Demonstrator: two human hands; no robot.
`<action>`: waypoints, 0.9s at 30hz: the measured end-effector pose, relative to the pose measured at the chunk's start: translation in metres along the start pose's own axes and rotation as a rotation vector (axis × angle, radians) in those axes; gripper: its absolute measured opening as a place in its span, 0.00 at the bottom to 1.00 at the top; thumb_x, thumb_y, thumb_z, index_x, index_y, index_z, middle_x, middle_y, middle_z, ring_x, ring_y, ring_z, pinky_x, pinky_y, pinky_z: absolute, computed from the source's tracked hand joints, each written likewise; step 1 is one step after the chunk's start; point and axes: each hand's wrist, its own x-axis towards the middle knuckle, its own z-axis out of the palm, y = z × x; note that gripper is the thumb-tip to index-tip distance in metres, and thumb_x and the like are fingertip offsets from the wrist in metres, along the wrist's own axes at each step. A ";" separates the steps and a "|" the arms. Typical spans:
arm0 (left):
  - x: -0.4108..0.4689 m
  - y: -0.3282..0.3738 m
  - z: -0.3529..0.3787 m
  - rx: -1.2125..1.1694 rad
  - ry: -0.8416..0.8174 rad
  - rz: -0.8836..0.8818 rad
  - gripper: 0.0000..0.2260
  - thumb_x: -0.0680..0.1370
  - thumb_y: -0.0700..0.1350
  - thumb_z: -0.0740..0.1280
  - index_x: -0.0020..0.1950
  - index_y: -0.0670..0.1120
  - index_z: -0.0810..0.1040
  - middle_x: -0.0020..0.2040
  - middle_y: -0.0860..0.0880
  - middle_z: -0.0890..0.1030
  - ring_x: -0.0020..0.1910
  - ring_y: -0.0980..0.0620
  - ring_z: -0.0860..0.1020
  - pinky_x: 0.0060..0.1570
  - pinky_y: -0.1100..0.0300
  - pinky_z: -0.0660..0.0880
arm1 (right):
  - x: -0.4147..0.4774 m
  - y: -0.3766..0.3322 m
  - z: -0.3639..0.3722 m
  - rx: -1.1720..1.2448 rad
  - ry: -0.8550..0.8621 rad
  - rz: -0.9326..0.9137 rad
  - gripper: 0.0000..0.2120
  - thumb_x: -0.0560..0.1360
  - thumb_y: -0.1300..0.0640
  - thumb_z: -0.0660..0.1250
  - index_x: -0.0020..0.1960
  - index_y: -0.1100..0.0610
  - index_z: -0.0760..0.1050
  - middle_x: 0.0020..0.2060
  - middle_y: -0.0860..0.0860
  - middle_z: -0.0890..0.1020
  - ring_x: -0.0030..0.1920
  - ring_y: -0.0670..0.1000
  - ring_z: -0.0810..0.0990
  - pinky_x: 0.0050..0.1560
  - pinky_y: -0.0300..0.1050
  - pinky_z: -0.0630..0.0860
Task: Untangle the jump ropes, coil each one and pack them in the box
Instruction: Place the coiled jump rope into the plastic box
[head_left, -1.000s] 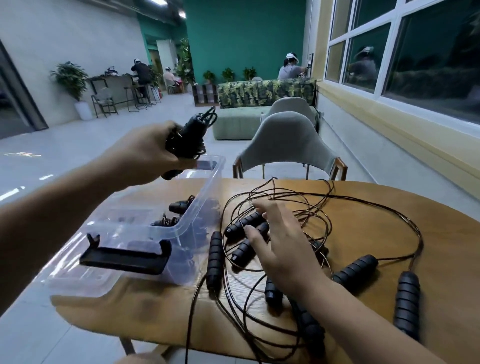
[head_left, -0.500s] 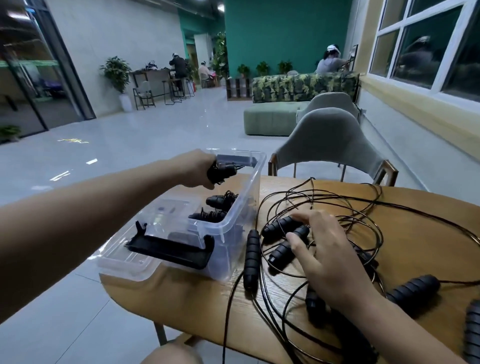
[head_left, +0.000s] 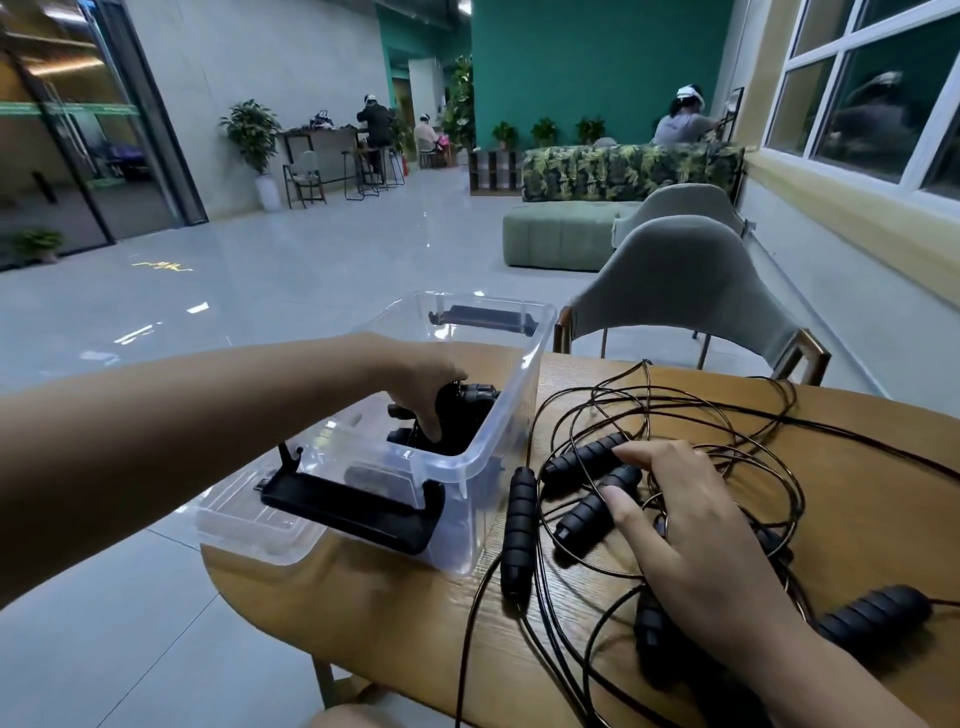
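A clear plastic box (head_left: 519, 415) with black clip handles stands at the table's left end. My left hand (head_left: 423, 384) reaches down inside it, fingers closed on a coiled black jump rope (head_left: 465, 410) that lies among other coiled ropes there. To the right, a tangle of black jump ropes (head_left: 675, 415) with ribbed handles spreads over the wooden table (head_left: 857, 467). My right hand (head_left: 691, 535) rests flat on the tangle, fingers spread over two handles (head_left: 582, 460).
A single handle (head_left: 519, 530) lies just beside the box's right wall, and another handle (head_left: 872, 618) lies at the far right. A grey chair (head_left: 685, 291) stands behind the table. The table's left edge runs under the box. Other people sit far off.
My left hand has brought the coiled rope down from above the box into the box. My right hand has stayed on the tangle. The view has shifted left.
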 end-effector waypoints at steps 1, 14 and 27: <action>0.000 -0.001 0.002 -0.020 -0.010 -0.002 0.36 0.72 0.60 0.80 0.73 0.47 0.71 0.65 0.46 0.80 0.58 0.45 0.76 0.57 0.52 0.73 | 0.000 0.001 0.000 0.000 0.000 0.004 0.13 0.81 0.44 0.63 0.65 0.43 0.73 0.57 0.34 0.73 0.63 0.41 0.72 0.62 0.39 0.67; -0.003 -0.002 -0.003 -0.285 0.109 -0.024 0.43 0.70 0.56 0.83 0.79 0.53 0.65 0.68 0.50 0.76 0.60 0.47 0.75 0.57 0.54 0.73 | -0.003 0.000 0.001 0.011 -0.016 0.025 0.14 0.82 0.43 0.62 0.66 0.42 0.73 0.59 0.31 0.73 0.66 0.41 0.72 0.63 0.38 0.68; 0.027 -0.001 -0.017 -0.123 0.496 0.056 0.36 0.65 0.49 0.86 0.66 0.48 0.71 0.62 0.48 0.75 0.54 0.44 0.78 0.45 0.52 0.75 | -0.001 0.009 0.000 -0.003 -0.038 0.047 0.15 0.81 0.41 0.62 0.65 0.44 0.75 0.59 0.34 0.75 0.66 0.43 0.73 0.63 0.41 0.69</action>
